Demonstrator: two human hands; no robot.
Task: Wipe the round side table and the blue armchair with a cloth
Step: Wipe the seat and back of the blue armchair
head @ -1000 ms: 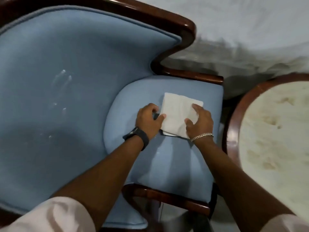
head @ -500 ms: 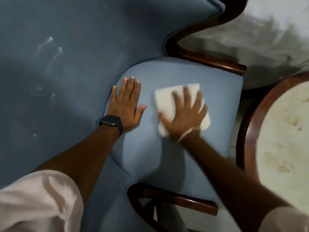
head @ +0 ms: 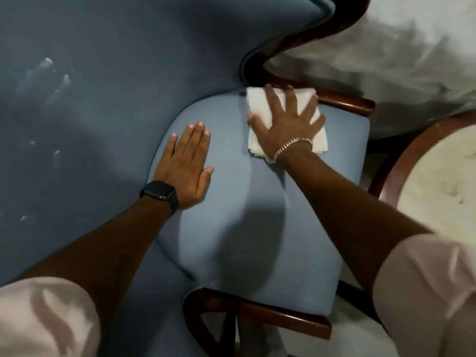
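Note:
The blue armchair [head: 244, 228] fills most of the view, with a padded seat cushion and dark wooden arms. A folded white cloth [head: 260, 104] lies at the far corner of the cushion, against the far wooden arm. My right hand [head: 286, 119] presses flat on the cloth with fingers spread. My left hand [head: 185, 166] rests flat and empty on the cushion's left edge, a black watch on its wrist. The round side table [head: 401, 171] shows at the right edge, with a pale marbled top inside a dark wooden rim.
The chair's tall blue backrest [head: 90, 99] rises on the left and carries pale smudges. A white rumpled bedcover [head: 386, 55] lies beyond the chair at the top right. A near wooden arm [head: 270, 315] crosses the bottom.
My left hand let go of the cloth and lay flat on the cushion. My right hand flattened on the cloth and slid it away toward the far wooden arm.

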